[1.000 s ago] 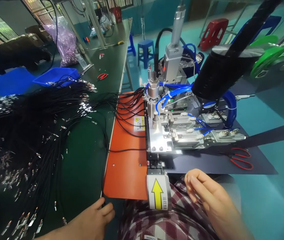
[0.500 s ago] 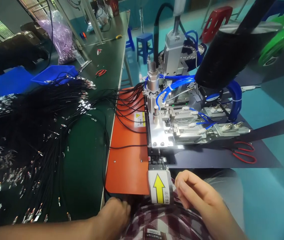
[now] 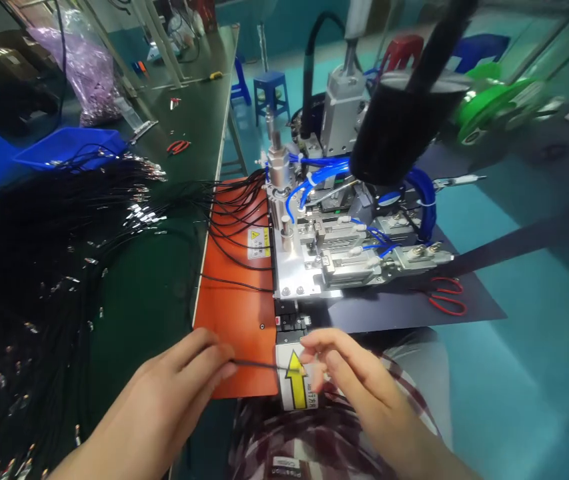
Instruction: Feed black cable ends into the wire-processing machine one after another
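A thin black cable [image 3: 259, 364] runs from the pinched fingers of my left hand [image 3: 179, 380], above the lower part of the orange plate [image 3: 237, 313]. Its free end points right, over the yellow arrow label [image 3: 294, 393]. Around that end my right hand [image 3: 354, 373] is loosely curled, thumb and forefinger apart; the fingertips are blurred, and whether they touch the cable I cannot tell. Further up, several black cables [image 3: 234, 233] lie across the plate, with their ends in the metal machine [image 3: 291, 267].
Bundles of black cables [image 3: 39, 247] with shiny ends cover the green table [image 3: 139, 293] at left. Beyond them are a blue tray [image 3: 71, 143] and red-handled pliers [image 3: 178, 147]. Red-handled scissors [image 3: 448, 297] lie right of the machine, under a black cylinder [image 3: 389, 133] hanging above.
My left hand has risen from below the plate's edge and now holds a cable over it. My right hand has shifted left in view. The camera view has turned slightly right.
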`<state>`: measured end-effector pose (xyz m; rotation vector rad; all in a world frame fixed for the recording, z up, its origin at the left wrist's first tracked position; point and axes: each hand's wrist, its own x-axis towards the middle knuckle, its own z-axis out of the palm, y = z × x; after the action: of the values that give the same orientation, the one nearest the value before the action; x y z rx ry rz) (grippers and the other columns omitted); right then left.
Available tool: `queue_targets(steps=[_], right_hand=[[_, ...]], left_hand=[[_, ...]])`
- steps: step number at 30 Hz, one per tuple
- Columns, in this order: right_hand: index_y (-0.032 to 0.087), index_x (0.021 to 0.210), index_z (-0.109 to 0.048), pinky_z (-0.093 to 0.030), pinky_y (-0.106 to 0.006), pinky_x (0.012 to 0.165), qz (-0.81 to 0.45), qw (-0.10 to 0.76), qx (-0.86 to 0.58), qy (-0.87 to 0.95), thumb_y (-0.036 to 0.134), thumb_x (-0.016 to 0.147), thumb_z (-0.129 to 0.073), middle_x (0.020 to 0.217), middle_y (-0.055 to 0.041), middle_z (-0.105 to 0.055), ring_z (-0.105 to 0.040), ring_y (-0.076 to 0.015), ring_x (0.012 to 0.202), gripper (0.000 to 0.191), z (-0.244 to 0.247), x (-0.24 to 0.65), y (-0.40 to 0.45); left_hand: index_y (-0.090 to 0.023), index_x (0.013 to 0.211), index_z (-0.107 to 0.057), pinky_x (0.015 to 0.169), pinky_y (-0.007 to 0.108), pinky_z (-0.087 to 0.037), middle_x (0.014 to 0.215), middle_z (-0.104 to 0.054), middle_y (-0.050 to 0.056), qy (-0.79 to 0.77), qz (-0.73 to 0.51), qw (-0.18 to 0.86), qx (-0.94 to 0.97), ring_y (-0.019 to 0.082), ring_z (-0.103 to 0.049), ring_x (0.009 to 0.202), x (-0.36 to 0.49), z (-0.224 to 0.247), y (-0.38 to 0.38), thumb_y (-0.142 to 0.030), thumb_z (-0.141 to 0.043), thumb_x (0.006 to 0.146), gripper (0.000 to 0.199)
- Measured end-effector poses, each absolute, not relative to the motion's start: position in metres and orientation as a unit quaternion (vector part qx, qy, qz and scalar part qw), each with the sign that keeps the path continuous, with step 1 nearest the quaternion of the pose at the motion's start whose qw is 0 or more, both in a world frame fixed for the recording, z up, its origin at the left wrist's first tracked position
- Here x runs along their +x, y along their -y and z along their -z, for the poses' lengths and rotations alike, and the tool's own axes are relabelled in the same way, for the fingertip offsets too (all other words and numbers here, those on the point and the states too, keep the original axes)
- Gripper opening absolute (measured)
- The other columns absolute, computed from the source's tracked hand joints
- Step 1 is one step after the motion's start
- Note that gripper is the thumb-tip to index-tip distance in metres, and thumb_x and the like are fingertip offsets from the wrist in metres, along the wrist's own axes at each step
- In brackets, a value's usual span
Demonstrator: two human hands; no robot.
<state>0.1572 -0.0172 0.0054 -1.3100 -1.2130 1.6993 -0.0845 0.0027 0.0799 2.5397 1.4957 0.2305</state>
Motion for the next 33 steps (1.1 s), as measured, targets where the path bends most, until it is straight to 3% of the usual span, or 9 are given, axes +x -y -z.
queue_targets(steps=[2, 5, 8, 12, 15, 19, 26, 33], right_hand=[[0.028, 0.109, -0.059, -0.044, -0.029, 0.075, -0.653, 0.352, -0.484, 0.463, 0.046, 0.094, -0.039, 0.083, -0.0023, -0.064, -0.058, -0.0184, 0.083, 0.032, -0.005, 0.157, 0.012], [0.025, 0.112, -0.057, -0.046, -0.026, 0.064, -0.697, 0.396, -0.448, 0.396, 0.047, 0.088, -0.05, 0.093, -0.0038, -0.064, -0.059, -0.0154, 0.074, 0.034, -0.004, 0.156, 0.004], [0.02, 0.095, -0.061, -0.044, -0.023, 0.055, -0.712, 0.424, -0.458, 0.324, 0.042, 0.078, -0.066, 0.077, -0.0003, -0.062, -0.057, -0.0119, 0.062, 0.028, -0.002, 0.153, -0.003], [0.018, 0.075, -0.061, -0.043, -0.022, 0.055, -0.69, 0.415, -0.479, 0.35, 0.029, 0.077, -0.068, 0.062, 0.0026, -0.059, -0.055, -0.0103, 0.057, 0.014, 0.005, 0.148, -0.005], [0.019, 0.08, -0.064, -0.043, -0.021, 0.056, -0.666, 0.421, -0.479, 0.386, 0.025, 0.079, -0.067, 0.068, 0.0015, -0.061, -0.055, -0.0107, 0.06, 0.007, 0.008, 0.152, -0.004], [0.019, 0.094, -0.064, -0.045, -0.025, 0.061, -0.673, 0.466, -0.459, 0.345, 0.038, 0.086, -0.058, 0.066, 0.001, -0.061, -0.056, -0.0116, 0.058, 0.022, 0.009, 0.164, -0.006], [0.017, 0.082, -0.061, -0.039, -0.022, 0.059, -0.727, 0.462, -0.432, 0.267, 0.04, 0.084, -0.061, 0.066, 0.0019, -0.059, -0.051, -0.0087, 0.056, 0.024, 0.021, 0.167, -0.008], [0.016, 0.082, -0.059, -0.036, -0.018, 0.058, -0.744, 0.473, -0.403, 0.248, 0.034, 0.084, -0.064, 0.067, 0.0029, -0.057, -0.049, -0.0062, 0.057, 0.019, 0.03, 0.16, -0.006]], left_hand=[[-0.02, 0.098, -0.058, 0.057, 0.023, -0.045, 0.082, -0.06, 0.002, -0.505, -0.122, 0.095, 0.849, 0.013, -0.057, 0.064, -0.081, -0.065, -0.009, -0.026, -0.039, 0.094, 0.02], [-0.02, 0.101, -0.057, 0.06, 0.025, -0.045, 0.083, -0.061, 0.002, -0.492, -0.13, 0.124, 0.852, 0.013, -0.056, 0.065, -0.078, -0.043, -0.012, -0.026, -0.04, 0.094, 0.019], [-0.02, 0.096, -0.059, 0.064, 0.027, -0.044, 0.081, -0.062, 0.003, -0.472, -0.108, 0.143, 0.863, 0.015, -0.054, 0.067, -0.071, -0.033, -0.009, -0.024, -0.04, 0.093, 0.019], [-0.021, 0.093, -0.059, 0.07, 0.033, -0.043, 0.084, -0.062, 0.005, -0.474, -0.075, 0.192, 0.856, 0.021, -0.054, 0.079, -0.047, -0.038, -0.01, -0.025, -0.044, 0.09, 0.016], [-0.021, 0.099, -0.055, 0.068, 0.028, -0.044, 0.086, -0.061, 0.003, -0.463, -0.064, 0.354, 0.81, 0.018, -0.055, 0.077, -0.026, -0.045, -0.018, -0.027, -0.04, 0.093, 0.017], [-0.024, 0.093, -0.055, 0.06, 0.021, -0.04, 0.078, -0.059, -0.003, -0.464, -0.105, 0.506, 0.72, 0.012, -0.052, 0.066, -0.012, -0.041, -0.028, -0.03, -0.037, 0.095, 0.02], [-0.024, 0.097, -0.059, 0.053, 0.02, -0.034, 0.068, -0.055, -0.004, -0.473, -0.154, 0.605, 0.622, 0.01, -0.049, 0.06, -0.008, -0.016, -0.027, -0.035, -0.04, 0.095, 0.022], [-0.025, 0.104, -0.056, 0.054, 0.02, -0.035, 0.065, -0.053, -0.004, -0.493, -0.176, 0.621, 0.583, 0.01, -0.049, 0.06, -0.01, -0.01, -0.025, -0.036, -0.041, 0.094, 0.021]])
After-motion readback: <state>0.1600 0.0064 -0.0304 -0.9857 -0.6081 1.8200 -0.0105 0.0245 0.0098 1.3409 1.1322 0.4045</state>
